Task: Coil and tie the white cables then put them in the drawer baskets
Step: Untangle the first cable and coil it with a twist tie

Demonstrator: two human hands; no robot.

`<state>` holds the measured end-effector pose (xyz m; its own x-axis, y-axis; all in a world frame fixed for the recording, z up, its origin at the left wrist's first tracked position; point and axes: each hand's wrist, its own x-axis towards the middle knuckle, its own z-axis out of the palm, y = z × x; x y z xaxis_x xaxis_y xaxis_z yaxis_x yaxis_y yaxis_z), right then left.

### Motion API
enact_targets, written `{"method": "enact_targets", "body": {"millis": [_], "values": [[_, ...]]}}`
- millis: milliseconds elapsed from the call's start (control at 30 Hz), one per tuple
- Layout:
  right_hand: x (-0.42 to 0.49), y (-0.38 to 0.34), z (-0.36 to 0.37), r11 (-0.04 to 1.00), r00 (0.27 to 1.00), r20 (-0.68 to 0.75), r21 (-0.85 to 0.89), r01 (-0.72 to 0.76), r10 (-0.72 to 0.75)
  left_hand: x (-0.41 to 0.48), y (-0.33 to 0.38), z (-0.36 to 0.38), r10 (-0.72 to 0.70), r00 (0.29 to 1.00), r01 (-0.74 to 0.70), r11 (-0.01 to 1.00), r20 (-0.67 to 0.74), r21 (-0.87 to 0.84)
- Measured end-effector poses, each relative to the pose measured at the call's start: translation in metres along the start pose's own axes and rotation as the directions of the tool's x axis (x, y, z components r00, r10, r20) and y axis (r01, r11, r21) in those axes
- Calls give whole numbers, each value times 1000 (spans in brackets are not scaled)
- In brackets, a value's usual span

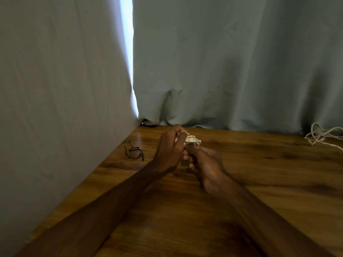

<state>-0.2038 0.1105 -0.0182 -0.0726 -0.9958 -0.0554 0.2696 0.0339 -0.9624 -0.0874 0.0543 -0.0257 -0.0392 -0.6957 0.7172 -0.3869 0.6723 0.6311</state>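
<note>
Two-handed work, mid-tie by the look of it. Grips cable [188,140] in left hand [169,147], fingers curled round the bundle; pinches its near end with right hand [206,164]. Holds it just above table [185,210], near the far edge. Looks short, cream-white, tightly bunched, with ribbed, clear-tipped plug [196,140] poking right. Next, probably: cinch the wrap without letting loops spring, then find the baskets, not in view. Leaves second cable [321,135] loose and tangled far right, not yet coiled.
</note>
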Motion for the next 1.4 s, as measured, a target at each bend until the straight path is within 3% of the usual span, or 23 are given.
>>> {"method": "enact_targets", "body": {"millis": [367, 733, 1033, 1133, 1267, 1400], "values": [[2, 0, 4, 964, 978, 179, 221, -149, 110, 6, -4, -9, 40, 999, -41, 993, 8, 108], [3, 1, 0, 936, 988, 51, 316, -154, 145, 3, -6, -6, 163, 980, -181, 969, 111, 171], [6, 6, 3, 901, 984, 111, 398, -173, 140, 5, -14, -8, 203, 975, -219, 953, 95, 209], [6, 7, 3, 926, 981, 154, 339, -166, 119, 8, -18, -11, 226, 972, -234, 939, 61, 252], [1, 9, 2, 994, 992, 106, 76, -80, 72, 10, -24, -13, 215, 976, -214, 931, 29, 294], [-3, 7, 2, 991, 997, 48, -117, 67, -62, 12, -26, -15, 201, 980, -191, 924, 5, 331]]}}
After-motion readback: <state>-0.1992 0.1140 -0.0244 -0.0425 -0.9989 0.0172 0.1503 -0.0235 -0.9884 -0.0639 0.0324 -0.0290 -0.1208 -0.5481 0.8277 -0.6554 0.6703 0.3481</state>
